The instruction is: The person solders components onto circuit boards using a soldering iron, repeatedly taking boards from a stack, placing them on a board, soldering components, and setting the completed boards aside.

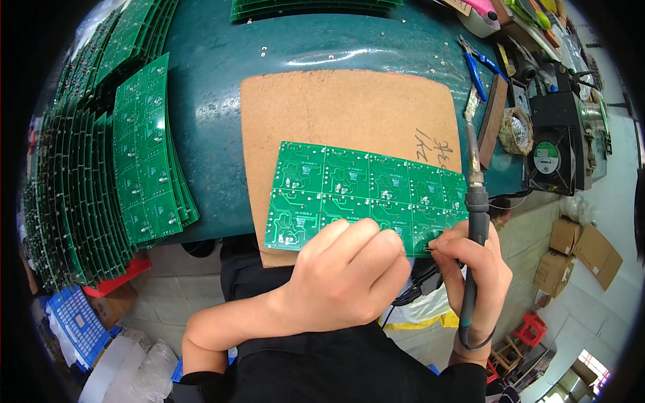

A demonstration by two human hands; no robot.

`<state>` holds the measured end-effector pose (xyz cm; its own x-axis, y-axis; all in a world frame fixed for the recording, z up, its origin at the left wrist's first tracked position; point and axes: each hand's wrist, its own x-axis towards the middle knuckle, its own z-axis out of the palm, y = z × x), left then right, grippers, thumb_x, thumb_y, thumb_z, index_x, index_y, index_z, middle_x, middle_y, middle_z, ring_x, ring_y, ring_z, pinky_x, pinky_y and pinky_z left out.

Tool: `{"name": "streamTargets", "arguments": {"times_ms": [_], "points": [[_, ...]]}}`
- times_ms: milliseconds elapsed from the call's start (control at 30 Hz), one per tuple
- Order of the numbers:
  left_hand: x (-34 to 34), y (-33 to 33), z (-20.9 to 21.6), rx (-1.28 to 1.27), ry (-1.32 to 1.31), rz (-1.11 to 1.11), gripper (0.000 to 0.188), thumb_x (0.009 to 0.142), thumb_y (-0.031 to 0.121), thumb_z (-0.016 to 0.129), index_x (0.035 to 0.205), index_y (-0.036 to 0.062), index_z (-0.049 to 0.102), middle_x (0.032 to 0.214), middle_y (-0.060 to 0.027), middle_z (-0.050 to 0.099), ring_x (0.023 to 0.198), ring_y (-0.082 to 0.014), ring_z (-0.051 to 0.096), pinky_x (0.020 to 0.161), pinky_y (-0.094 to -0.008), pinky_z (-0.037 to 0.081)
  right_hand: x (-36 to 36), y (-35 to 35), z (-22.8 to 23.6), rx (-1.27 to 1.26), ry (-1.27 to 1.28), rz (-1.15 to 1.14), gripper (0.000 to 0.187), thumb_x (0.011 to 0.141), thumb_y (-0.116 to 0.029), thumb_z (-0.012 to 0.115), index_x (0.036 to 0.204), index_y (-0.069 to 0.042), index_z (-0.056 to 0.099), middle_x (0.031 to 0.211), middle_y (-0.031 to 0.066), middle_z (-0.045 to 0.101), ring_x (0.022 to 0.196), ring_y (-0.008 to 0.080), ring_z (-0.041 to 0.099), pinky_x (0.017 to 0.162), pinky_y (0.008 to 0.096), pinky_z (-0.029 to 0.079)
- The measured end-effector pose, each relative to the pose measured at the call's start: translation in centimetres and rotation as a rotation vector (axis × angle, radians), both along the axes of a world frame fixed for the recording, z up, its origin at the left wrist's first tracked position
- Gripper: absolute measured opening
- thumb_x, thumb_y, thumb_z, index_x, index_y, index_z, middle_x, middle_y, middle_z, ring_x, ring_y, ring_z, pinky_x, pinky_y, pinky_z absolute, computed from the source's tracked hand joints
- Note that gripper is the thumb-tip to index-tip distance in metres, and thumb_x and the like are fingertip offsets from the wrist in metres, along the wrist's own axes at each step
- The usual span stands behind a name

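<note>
A green circuit board panel [349,181], printed with repeated sections, lies slightly skewed on a brown cardboard sheet [289,101]. Over its front edge my left hand [356,272] is closed, knuckles up; its fingertips and whatever they hold are hidden. My right hand [480,269] carries a soldering iron [477,215], the handle lying against the palm and the metal end pointing away over the board's right side. The thumb and index finger of that hand pinch at the board's front right edge, beside a small metallic part [428,247].
Stacked circuit panels [144,148] stand along the left side, with more panels [316,8] at the far edge. To the right are blue-handled cutters [476,70], a wooden bar [494,121], a round tip-cleaner holder [516,131], a black fan unit [552,154] and a solder spool [592,115].
</note>
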<state>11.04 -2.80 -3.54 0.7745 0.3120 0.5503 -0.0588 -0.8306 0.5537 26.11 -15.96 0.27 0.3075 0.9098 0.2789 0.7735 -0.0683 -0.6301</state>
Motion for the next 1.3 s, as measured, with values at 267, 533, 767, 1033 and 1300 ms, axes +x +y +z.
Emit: {"name": "streamTargets", "arguments": {"times_ms": [267, 533, 767, 1033, 1300], "points": [[0.1, 0.0, -0.2, 0.018, -0.024, 0.014, 0.015, 0.067, 0.002, 0.076, 0.079, 0.0018, 0.067, 0.078, -0.0035, 0.054, 0.059, -0.0165, 0.049, 0.049, -0.0302, 0.032, 1.4, 1.1, 2.1, -0.169, -0.067, 0.208, 0.034, 0.068, 0.001, 0.068, 0.101, -0.002, 0.064, 0.092, 0.0112, 0.062, 0.088, 0.0309, 0.059, 0.075, 0.0389, 0.05], [0.1, 0.2, -0.1, 0.002, -0.032, 0.012, 0.014, 0.068, 0.002, 0.076, 0.078, 0.0014, 0.066, 0.077, -0.0037, 0.053, 0.059, -0.0168, 0.049, 0.048, -0.03, 0.034, 1.3, 0.9, 1.9, -0.167, -0.094, 0.202, 0.038, 0.065, 0.001, 0.067, 0.103, -0.002, 0.064, 0.092, 0.0113, 0.061, 0.088, 0.0312, 0.058, 0.075, 0.0391, 0.05], [0.4, 0.0, -0.1, -0.035, -0.047, 0.007, 0.014, 0.068, 0.0, 0.075, 0.076, 0.0007, 0.064, 0.075, -0.0046, 0.052, 0.058, -0.0176, 0.05, 0.046, -0.03, 0.038, 0.6, 1.4, 3.1, -0.221, -0.183, 0.219, 0.039, 0.065, 0.001, 0.067, 0.104, -0.001, 0.064, 0.093, 0.0121, 0.059, 0.089, 0.0308, 0.058, 0.073, 0.0383, 0.05], [0.6, -0.1, -0.3, -0.041, -0.057, 0.027, 0.015, 0.067, -0.001, 0.076, 0.075, 0.0018, 0.064, 0.071, -0.0035, 0.048, 0.056, -0.0171, 0.05, 0.045, -0.0293, 0.04, 0.9, 1.4, 2.9, -0.243, -0.161, 0.218, 0.035, 0.068, 0.003, 0.071, 0.102, -0.002, 0.064, 0.088, 0.0118, 0.058, 0.081, 0.0298, 0.057, 0.071, 0.0377, 0.049], [0.9, 0.3, 0.1, -0.041, -0.084, 0.037, 0.016, 0.067, -0.001, 0.077, 0.075, 0.002, 0.064, 0.071, -0.0034, 0.048, 0.054, -0.0165, 0.05, 0.044, -0.0288, 0.04, 0.7, 0.4, 0.5, -0.038, 0.236, -0.058, 0.032, 0.075, 0.012, 0.074, 0.099, -0.004, 0.062, 0.087, 0.0092, 0.068, 0.083, 0.0239, 0.065, 0.076, 0.0334, 0.052]]}}
